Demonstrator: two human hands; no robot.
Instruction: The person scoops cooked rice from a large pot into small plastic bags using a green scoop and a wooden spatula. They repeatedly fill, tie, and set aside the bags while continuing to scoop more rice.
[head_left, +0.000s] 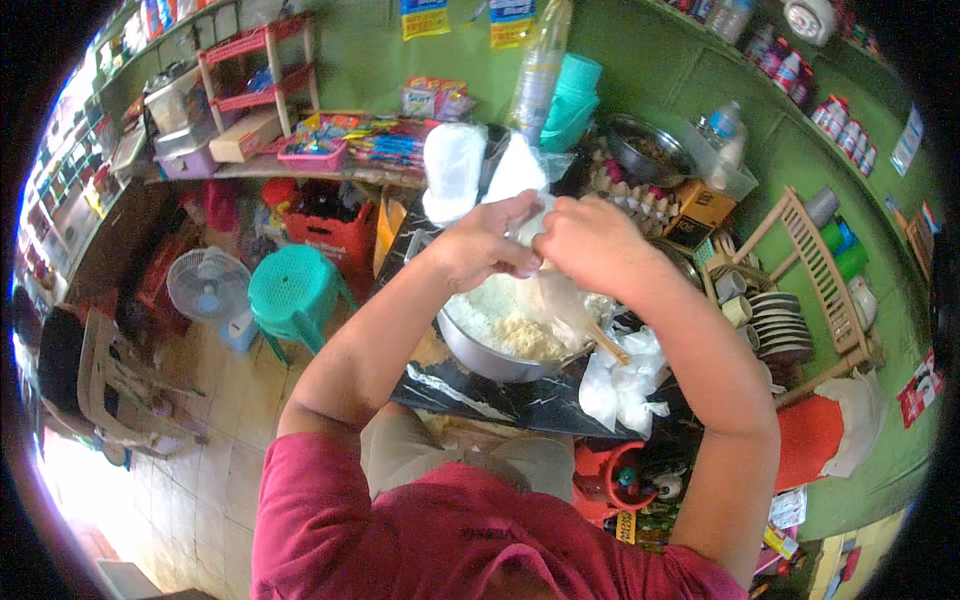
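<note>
Both my hands grip a clear plastic bag (559, 304) over a wide metal basin (491, 366). My left hand (491, 244) has its fingers and thumb around the bag's upper part. Close beside it, my right hand (592, 240) pinches the plastic with curled fingers. Inside the basin lie a white powdery or grainy heap (476, 315) and a pale yellow powder (529, 337). A wooden handle (609, 345) sticks out over the basin's right rim. The bag hides part of the contents, and what the bag itself holds is unclear.
The basin stands on a black marble-patterned table (465, 394). Knotted white plastic bags (626, 375) lie at its right. White packages (454, 169) stand behind. Stacked plates (780, 330) and egg trays (637, 202) are rightward; a green stool (294, 289) and fan (208, 285) are leftward.
</note>
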